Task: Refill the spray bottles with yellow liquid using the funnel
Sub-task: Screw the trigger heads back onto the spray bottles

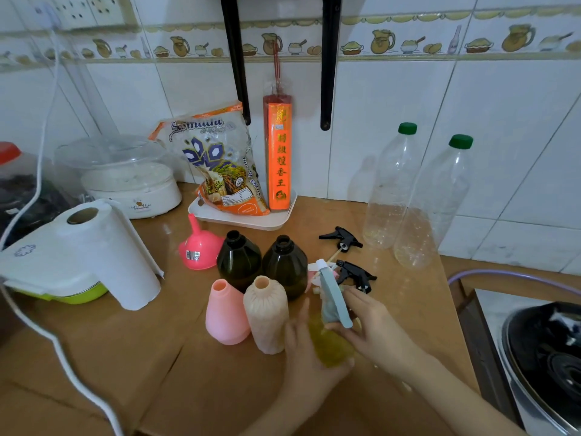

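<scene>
My left hand (306, 357) grips a clear bottle of yellow liquid (330, 344) near the counter's front. My right hand (371, 328) holds the pale blue spray head (334, 297) that sits on top of this bottle. Beside it stand a peach bottle (267, 313) and a pink bottle (224, 313), both uncapped. Behind them are two dark brown bottles (239, 261) (284, 265), also uncapped. A pink funnel (198, 247) lies upside down to their left. Two black spray heads (342, 239) (356, 275) lie on the counter behind my right hand.
Two large clear bottles with green caps (390, 187) (437, 206) lean on the tiled wall. A white tray (242, 220) holds a rice bag and an orange incense box. A paper towel roll (110, 256) and a white cable (56, 344) lie left. A sink with a black pan (547, 357) is right.
</scene>
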